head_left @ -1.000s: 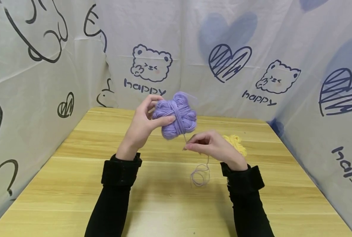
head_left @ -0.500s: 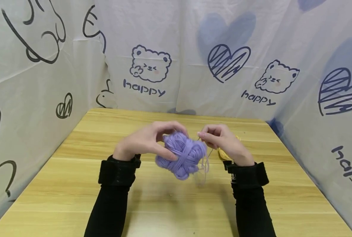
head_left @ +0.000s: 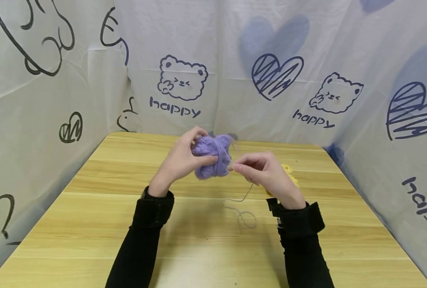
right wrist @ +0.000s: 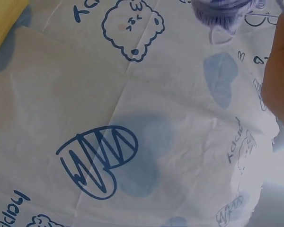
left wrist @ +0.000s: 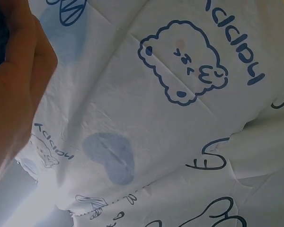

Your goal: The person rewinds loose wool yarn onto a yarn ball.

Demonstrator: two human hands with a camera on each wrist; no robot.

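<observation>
Left hand [head_left: 179, 164] raised above the wooden surface [head_left: 91, 224], its fingers [head_left: 199, 161] and thumb curled round a bundle of purple yarn [head_left: 213, 160], thumb across the near face, fingertips over the top edge

Purple yarn held clear of the surface, wrapped crosswise, between the two hands and touching the left fingers only

Right hand [head_left: 267, 174] just beside the yarn, on the side away from the left fingers; thumb and forefinger pinched on a thin purple strand [head_left: 229, 158] running up into the bundle, remaining fingers loosely curled beneath

Loose tail of the strand [head_left: 244, 208] trailing down from under the right fingers and lying in a slack loop on the surface, below and between the wrists

Yellow yarn [head_left: 289, 172] lying on the surface just behind the right hand, partly hidden by it, well apart from the left fingers

Black sleeves with wrist straps on both forearms

White cloth backdrop [head_left: 235, 48] printed with bears, hearts and the word "happy" standing round the surface on three sides

Left wrist view: only the edge of the hand [left wrist: 14, 85] against the backdrop, yarn out of sight, grip not readable there

Right wrist view: a bit of the purple yarn [right wrist: 222, 12] at the top edge, a sliver of the hand [right wrist: 279, 80] at the side, backdrop filling the rest
</observation>
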